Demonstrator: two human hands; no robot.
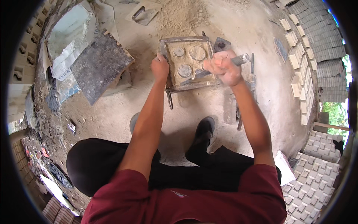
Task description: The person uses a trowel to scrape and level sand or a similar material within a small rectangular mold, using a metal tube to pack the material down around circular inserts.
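A square mould frame with metal handles lies on the floor ahead of me. Sandy mix fills it around several round grey discs. My left hand is closed on the frame's left side. In my right hand, closed and slightly blurred, is a trowel with a thick grey handle. Its narrow blade slants down leftward over the near right part of the mould. Whether the blade tip touches the mix I cannot tell.
Loose sand is heaped beyond the mould. A float lies far left of it, a dark board leans nearer left. Metal bars lie right. Cast blocks line the right side. My shoes are close below.
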